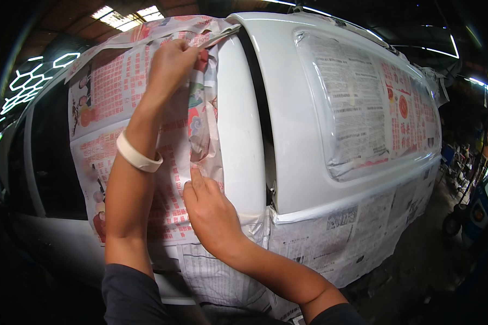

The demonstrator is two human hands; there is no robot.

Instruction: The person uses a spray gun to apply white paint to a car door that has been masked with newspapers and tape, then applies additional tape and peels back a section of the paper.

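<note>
Printed newspaper sheets [114, 86] with red characters and coloured pictures cover the side window of a white van [241, 108]. My left hand [173, 65], with a pale band [137, 154] on its forearm, is closed on the newspaper's edge near the roof. Below it, a folded, wrinkled strip of the paper [200, 127] runs down along the bare white pillar. At the lower end of that strip my right hand [214, 216] lies against the paper, index finger stretched out and its tip pressing the edge. Its other fingers are partly hidden.
Right of a dark gap, a white rear panel [295, 135] has its window papered with newspaper [358, 103]. More newspaper [336, 244] hangs over the lower body. A dark window [59, 157] is at the left. A blue vehicle [477, 211] stands at the far right.
</note>
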